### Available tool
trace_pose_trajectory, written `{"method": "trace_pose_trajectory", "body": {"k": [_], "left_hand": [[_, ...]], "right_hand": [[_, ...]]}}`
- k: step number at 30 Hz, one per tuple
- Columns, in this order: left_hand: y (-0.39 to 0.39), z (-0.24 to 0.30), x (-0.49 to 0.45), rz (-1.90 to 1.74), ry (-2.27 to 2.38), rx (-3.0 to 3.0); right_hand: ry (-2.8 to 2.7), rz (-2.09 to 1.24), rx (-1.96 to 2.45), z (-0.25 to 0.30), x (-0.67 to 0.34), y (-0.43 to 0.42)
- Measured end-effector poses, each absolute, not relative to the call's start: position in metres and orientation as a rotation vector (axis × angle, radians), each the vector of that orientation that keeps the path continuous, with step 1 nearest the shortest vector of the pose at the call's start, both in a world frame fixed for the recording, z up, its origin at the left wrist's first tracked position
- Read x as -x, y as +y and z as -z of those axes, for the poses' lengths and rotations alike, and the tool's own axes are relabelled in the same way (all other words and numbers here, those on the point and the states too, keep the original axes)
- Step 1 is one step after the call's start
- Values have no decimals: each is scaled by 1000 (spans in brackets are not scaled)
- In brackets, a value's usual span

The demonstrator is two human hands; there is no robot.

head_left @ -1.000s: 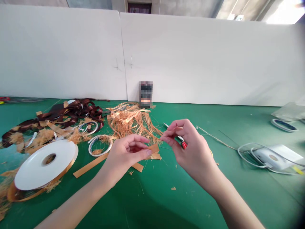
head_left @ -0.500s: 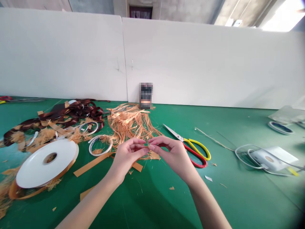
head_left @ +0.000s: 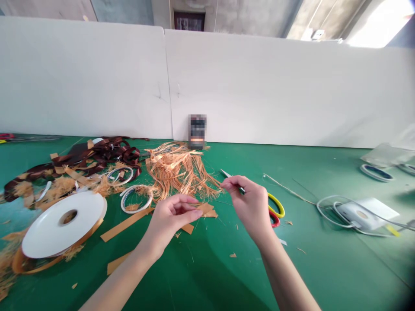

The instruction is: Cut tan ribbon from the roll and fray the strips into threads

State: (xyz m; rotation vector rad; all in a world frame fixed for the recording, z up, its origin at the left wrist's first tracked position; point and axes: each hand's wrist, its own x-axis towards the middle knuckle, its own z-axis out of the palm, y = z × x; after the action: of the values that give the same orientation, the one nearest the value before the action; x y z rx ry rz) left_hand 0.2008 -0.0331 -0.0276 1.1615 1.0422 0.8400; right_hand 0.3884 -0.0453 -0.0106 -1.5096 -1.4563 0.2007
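My left hand [head_left: 173,216] pinches a short piece of orange ribbon [head_left: 205,209] just above the green table [head_left: 227,276]. My right hand [head_left: 249,203] is a little to the right, its thumb and forefinger pinched on a thin orange thread that runs back to the ribbon piece. Behind both hands lies a heap of loose orange strands [head_left: 178,168]. Scissors with a yellow and a red handle [head_left: 275,207] lie under and to the right of my right hand, partly hidden by it.
A big white ribbon spool [head_left: 61,224] lies at the left, with dark brown ribbon [head_left: 97,153], small rings [head_left: 136,198] and orange offcuts [head_left: 125,222] around it. A white box with coiled cable [head_left: 359,214] sits at the right. White boards [head_left: 259,86] close the back.
My hands met at the ribbon piece half a second ago; since then my right hand has drawn away up and to the right with a thread. My left hand has stayed put.
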Motion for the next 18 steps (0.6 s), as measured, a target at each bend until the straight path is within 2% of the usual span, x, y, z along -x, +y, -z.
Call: {"method": "trace_pose_trajectory", "body": {"k": [5,11,13,18], "left_hand": [[-36,22,-195,-856,1060,-1204],[-36,12,-199,-873,1052,-1389],[-37,7,-198,-867,1031,-1472],[-38,-4,-189,-796,1001,-1711]], "right_hand": [[-1355,-397,1477,7,-393,-49],[-1029,-1320,818,-4,-376,-57],[-942,-1507,723,-9,-373,-58],[-1056,-1400,892,-16,-380,-57]]}}
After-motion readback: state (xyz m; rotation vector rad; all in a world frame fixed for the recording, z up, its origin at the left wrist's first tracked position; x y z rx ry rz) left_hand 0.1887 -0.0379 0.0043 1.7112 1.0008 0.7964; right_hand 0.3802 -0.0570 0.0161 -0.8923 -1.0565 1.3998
